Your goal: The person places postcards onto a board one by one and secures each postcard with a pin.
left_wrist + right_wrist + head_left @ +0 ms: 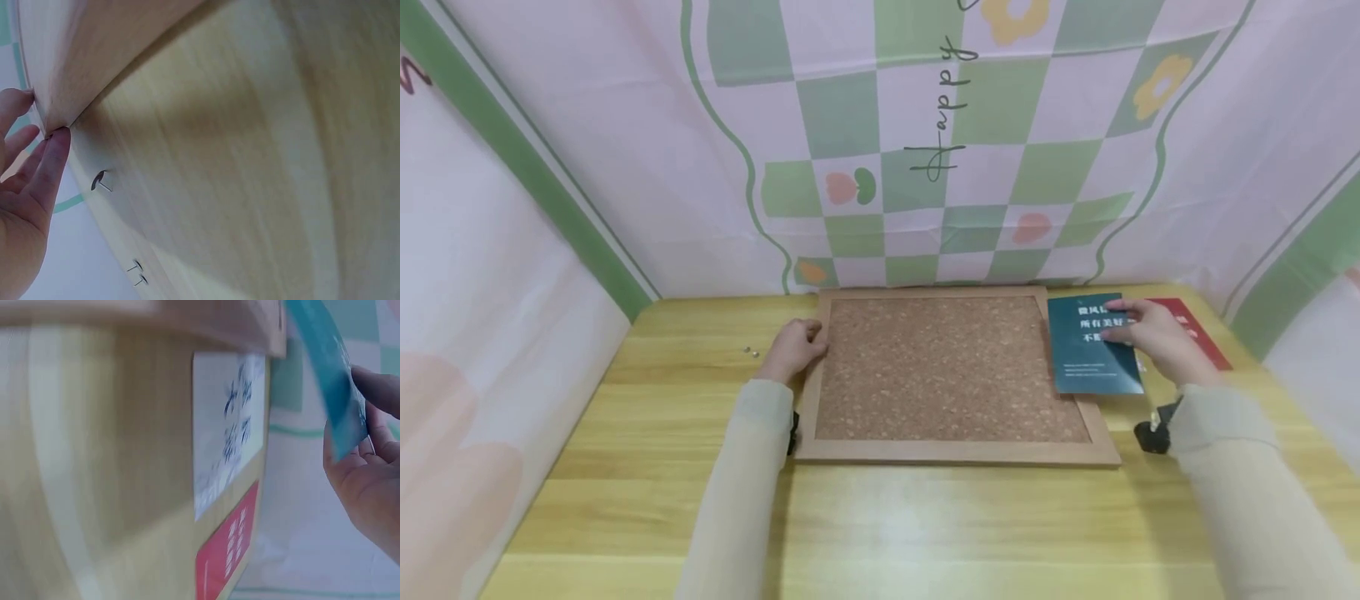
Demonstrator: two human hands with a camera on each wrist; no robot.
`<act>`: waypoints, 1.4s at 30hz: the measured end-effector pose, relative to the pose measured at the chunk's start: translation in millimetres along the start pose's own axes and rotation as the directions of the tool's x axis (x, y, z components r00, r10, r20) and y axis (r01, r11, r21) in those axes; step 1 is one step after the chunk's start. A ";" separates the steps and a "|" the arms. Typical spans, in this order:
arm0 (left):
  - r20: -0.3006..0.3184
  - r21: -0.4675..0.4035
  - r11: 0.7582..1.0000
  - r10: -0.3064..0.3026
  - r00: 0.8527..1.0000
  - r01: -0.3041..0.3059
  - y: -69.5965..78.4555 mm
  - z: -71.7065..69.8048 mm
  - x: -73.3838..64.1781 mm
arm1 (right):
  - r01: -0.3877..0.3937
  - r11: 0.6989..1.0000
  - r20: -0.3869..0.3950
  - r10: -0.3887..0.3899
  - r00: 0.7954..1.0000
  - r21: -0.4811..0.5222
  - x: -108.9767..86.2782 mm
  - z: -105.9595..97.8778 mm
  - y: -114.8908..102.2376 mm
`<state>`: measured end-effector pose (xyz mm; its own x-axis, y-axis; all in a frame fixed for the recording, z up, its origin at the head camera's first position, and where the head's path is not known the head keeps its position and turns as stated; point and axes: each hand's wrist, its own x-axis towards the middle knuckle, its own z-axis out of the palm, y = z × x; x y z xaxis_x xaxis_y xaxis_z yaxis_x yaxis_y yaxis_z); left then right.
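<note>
A cork board [940,367] in a pale wooden frame lies on the table. My left hand [796,346] holds the left side of this frame, with the fingertips at its edge in the left wrist view. My right hand [1157,337] pinches a dark teal card [1093,358] with white printed characters, thumb on one face and fingers on the other. The card is raised over the board's right side and overlaps the frame in the head view. Seen from the right wrist, the card [334,381] stands well above the table.
Under the right hand lie a white card [219,425] with dark writing and a red card [1202,333]. Small metal thumbtacks [751,352] sit on the table left of the board; one tack [100,181] is near the left fingers. A patterned cloth [917,167] hangs behind the table.
</note>
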<state>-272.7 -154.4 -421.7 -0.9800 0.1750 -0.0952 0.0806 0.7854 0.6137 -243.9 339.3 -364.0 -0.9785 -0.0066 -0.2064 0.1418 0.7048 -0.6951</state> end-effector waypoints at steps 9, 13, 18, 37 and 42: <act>0.004 -0.008 1.000 -0.007 1.000 0.007 2.8 -1.6 -1.8 | 0.019 0.997 0.019 -0.020 1.000 0.079 12.0 29.8 -33.0; 0.000 -0.004 1.000 -0.004 1.000 0.004 1.8 -0.8 -1.4 | 0.064 0.992 0.012 -0.066 0.998 0.110 14.4 43.9 -49.0; 0.000 0.001 1.000 -0.003 1.000 0.003 -0.2 0.7 -0.5 | 0.062 0.983 0.029 -0.068 0.997 0.173 15.2 56.7 -66.6; 0.009 0.028 0.999 -0.034 0.999 0.034 5.1 -0.3 -2.6 | 0.133 0.975 0.127 -0.157 0.979 0.179 20.2 110.3 -111.6; 0.008 0.019 0.999 -0.031 0.999 0.031 4.7 0.1 -1.7 | 0.135 0.975 0.159 -0.163 0.974 0.175 20.3 124.8 -119.0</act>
<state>-270.6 -151.0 -418.7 -0.9804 0.1558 -0.1206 0.0541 0.8015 0.5955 -262.0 166.8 -371.4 -0.9520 -0.2344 -0.1970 0.0325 0.5625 -0.8262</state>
